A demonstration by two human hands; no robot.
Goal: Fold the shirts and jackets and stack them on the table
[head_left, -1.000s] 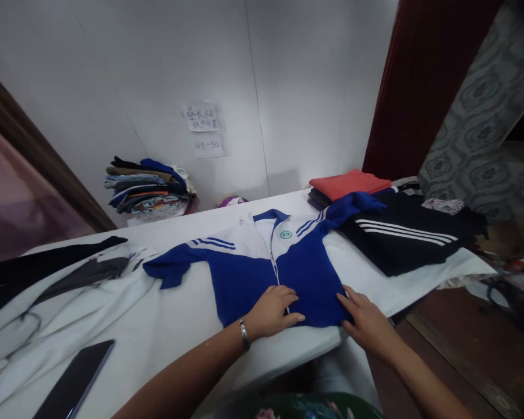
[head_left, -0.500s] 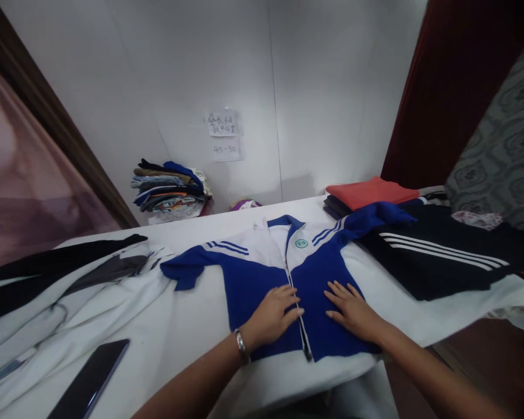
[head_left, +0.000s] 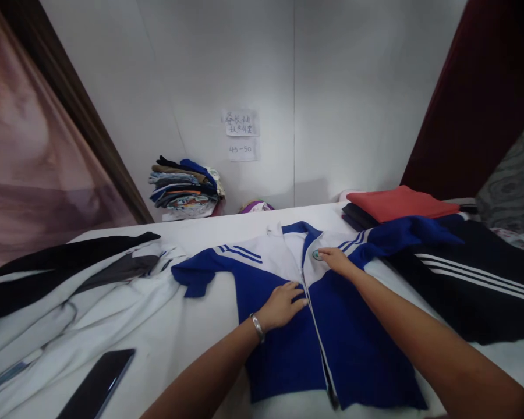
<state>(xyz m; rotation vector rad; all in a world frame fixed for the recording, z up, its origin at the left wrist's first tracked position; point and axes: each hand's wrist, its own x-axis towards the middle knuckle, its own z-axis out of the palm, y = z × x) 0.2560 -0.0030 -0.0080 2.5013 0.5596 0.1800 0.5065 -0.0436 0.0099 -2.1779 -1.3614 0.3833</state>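
A blue and white zip jacket (head_left: 283, 343) lies front up, its sleeves out to both sides and its collar away from me. My left hand (head_left: 282, 305) rests on the front beside the zip, fingers stretched and slightly apart, holding nothing. My right hand (head_left: 337, 262) is at the round chest badge (head_left: 317, 255), its fingers drawn together on the cloth and partly covering the badge. The jacket's blue sleeve (head_left: 414, 233) on the right overlaps black clothing with white stripes (head_left: 475, 291).
A phone (head_left: 98, 384) lies at the near left on the white-covered table (head_left: 192, 343). Loose white and black garments (head_left: 91, 285) spread along the left. A clothes stack (head_left: 186, 186) stands at the back left; a folded red garment (head_left: 402, 203) tops a pile at the back right.
My right hand has moved from lying flat on the lower right front up to the chest badge, and its fingers have drawn together. My left hand stays by the zip. The view has shifted.
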